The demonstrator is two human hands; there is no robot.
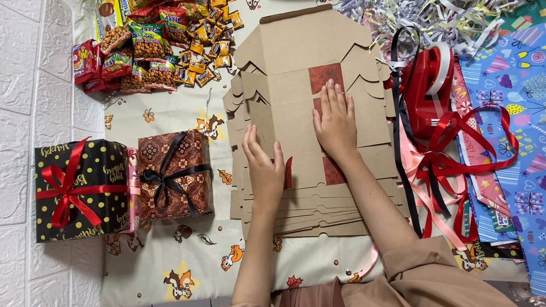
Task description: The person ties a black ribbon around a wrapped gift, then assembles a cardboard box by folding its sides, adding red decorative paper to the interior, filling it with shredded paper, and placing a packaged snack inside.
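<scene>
The stack of flat, die-cut brown cardboard box blanks [315,136] lies mid-cloth on the squirrel-print sheet [183,255], a dark red patterned panel showing under the top blank. Step judged: aligning or flattening the top blank; the next move likely needs an edge pinched and lifted. Left hand [264,167] and right hand [335,121] lie open, palms down, fingers extended, gripping nothing; two ribboned gift boxes [122,182] sit to the left.

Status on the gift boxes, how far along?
Done: two wrapped boxes with bows, black dotted and brown patterned. In hand: left hand and right hand flat on the unfolded cardboard stack. Left: snack packets, ribbons, wrapping paper unused.
</scene>
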